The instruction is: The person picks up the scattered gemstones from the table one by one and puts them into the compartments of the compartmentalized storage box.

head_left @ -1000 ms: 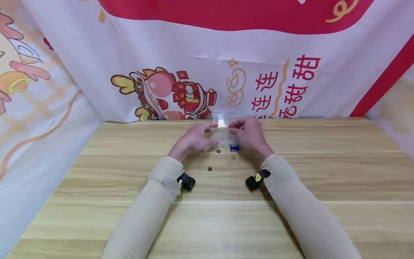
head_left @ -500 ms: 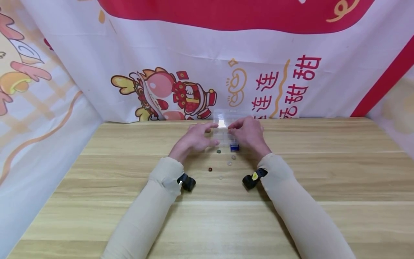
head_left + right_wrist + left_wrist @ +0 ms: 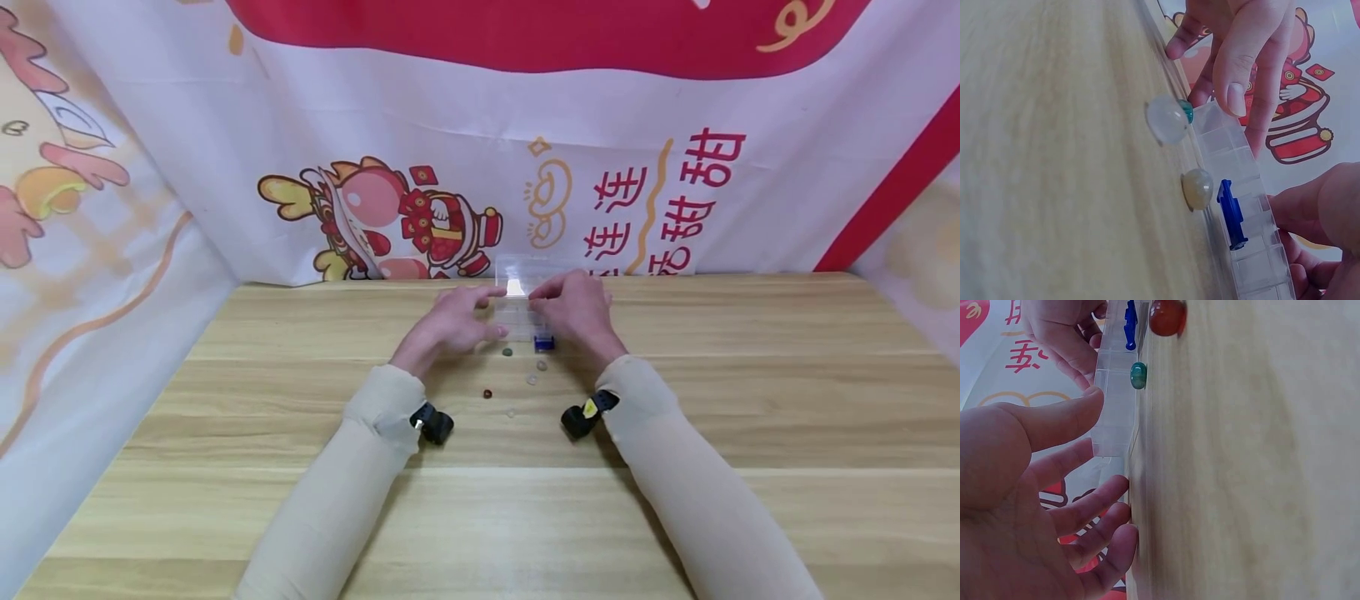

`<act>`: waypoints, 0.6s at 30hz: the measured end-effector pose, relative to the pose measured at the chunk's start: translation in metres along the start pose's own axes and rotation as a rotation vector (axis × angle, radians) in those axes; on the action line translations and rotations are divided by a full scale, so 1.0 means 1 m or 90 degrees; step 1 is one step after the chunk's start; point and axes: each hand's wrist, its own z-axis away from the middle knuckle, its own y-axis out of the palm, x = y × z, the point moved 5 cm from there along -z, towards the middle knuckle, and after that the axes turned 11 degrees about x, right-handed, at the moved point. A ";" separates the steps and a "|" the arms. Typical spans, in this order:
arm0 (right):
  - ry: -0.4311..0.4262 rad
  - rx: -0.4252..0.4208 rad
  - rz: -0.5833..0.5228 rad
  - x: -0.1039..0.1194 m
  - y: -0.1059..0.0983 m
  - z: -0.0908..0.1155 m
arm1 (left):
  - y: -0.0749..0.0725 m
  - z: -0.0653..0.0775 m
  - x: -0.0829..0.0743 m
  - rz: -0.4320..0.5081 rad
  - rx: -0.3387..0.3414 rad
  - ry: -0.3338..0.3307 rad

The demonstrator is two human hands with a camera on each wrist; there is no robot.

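Now | left hand (image 3: 461,318) loose | right hand (image 3: 579,308): grip unclear | box (image 3: 1255,209) by far table edge (image 3: 337,286)

The left hand (image 3: 457,321) and right hand (image 3: 576,310) are bare. The left sleeve (image 3: 330,504) and right sleeve (image 3: 701,492) are long, plain and pale beige, wrinkled near the wrists. By each cuff sits a small black camera, the left camera (image 3: 437,427) and the right camera (image 3: 577,423); the right strap (image 3: 607,400) bears a yellow patch (image 3: 589,409) (the brightest thing worn).
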 end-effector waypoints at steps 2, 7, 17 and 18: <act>-0.001 -0.004 0.003 -0.001 0.000 0.000 | 0.001 -0.001 0.000 0.001 0.003 0.001; -0.009 -0.008 0.016 -0.002 0.000 0.000 | 0.001 -0.002 0.000 0.002 0.004 0.001; -0.013 -0.008 0.033 -0.002 0.001 -0.001 | 0.001 -0.002 0.000 0.002 0.002 -0.003; -0.012 -0.008 0.034 -0.002 0.001 -0.001 | 0.000 -0.002 0.000 0.003 0.001 -0.003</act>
